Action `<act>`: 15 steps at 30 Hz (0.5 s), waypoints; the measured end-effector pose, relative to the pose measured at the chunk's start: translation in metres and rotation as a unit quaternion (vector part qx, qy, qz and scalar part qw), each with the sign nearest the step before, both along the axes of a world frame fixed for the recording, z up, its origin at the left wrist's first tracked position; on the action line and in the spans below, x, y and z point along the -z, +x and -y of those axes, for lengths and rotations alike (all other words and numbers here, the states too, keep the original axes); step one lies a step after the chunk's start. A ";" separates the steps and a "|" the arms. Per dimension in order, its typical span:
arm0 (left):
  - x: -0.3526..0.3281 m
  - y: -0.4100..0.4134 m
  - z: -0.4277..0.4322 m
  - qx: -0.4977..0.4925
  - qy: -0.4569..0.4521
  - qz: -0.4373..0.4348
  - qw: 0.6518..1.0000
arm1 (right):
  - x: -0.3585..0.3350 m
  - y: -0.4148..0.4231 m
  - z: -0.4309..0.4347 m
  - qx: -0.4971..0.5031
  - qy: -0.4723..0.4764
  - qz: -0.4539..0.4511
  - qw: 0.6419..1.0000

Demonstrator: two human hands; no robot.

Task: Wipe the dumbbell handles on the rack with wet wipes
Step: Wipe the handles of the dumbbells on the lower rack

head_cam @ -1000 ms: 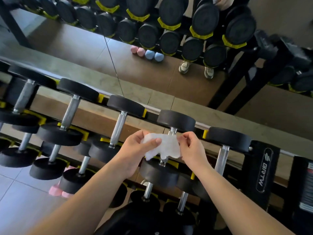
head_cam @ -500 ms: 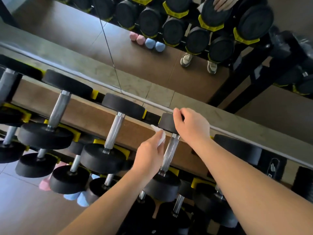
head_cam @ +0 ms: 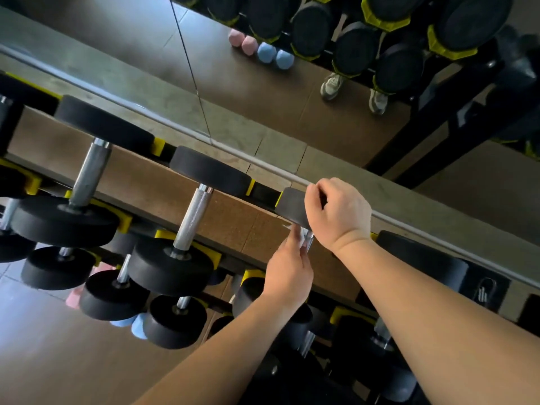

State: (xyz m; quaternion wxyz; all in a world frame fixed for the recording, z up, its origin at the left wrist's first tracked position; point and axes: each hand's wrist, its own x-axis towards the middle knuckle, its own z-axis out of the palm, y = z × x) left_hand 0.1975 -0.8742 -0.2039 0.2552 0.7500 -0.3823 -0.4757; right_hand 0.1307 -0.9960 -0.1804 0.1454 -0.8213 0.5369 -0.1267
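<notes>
Top row of the rack (head_cam: 126, 223), toward its right end, and both hands are on one dumbbell (head_cam: 292, 206). The right hand (head_cam: 339, 213) clamps over the far black head at the rack's back edge, fingers (head_cam: 317, 188) curled down across its top rim. Just beneath it, the left hand (head_cam: 289, 273) is wrapped round the chrome handle (head_cam: 309, 242), right up against that far head. The wet wipe (head_cam: 300, 238) is pinched between palm and steel, only a pale sliver peeking out above the knuckles. The near head is mostly hidden behind the left wrist.

Left along the same row, a neighbouring dumbbell (head_cam: 193, 223) lies in its yellow cradles, knurled handle bare, with another beyond it. Lower rows hold smaller black pairs. Under the rack's front edge, small pink and blue dumbbells (head_cam: 137, 325) lie on the floor. Behind the rack, a mirror (head_cam: 263, 83) doubles the weights and shows a pair of pale trainers (head_cam: 330, 86).
</notes>
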 end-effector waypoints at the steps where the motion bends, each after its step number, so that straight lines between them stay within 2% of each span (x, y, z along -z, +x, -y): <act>1: 0.001 0.002 -0.002 0.003 0.002 -0.003 1.000 | 0.000 0.000 0.000 -0.001 0.000 -0.001 1.000; 10: -0.046 0.053 -0.045 0.161 0.015 0.009 0.987 | -0.004 0.001 -0.002 0.012 0.002 -0.008 1.000; 15: -0.036 0.066 -0.036 0.019 0.080 0.030 0.996 | -0.005 0.001 -0.003 0.021 0.008 -0.016 1.000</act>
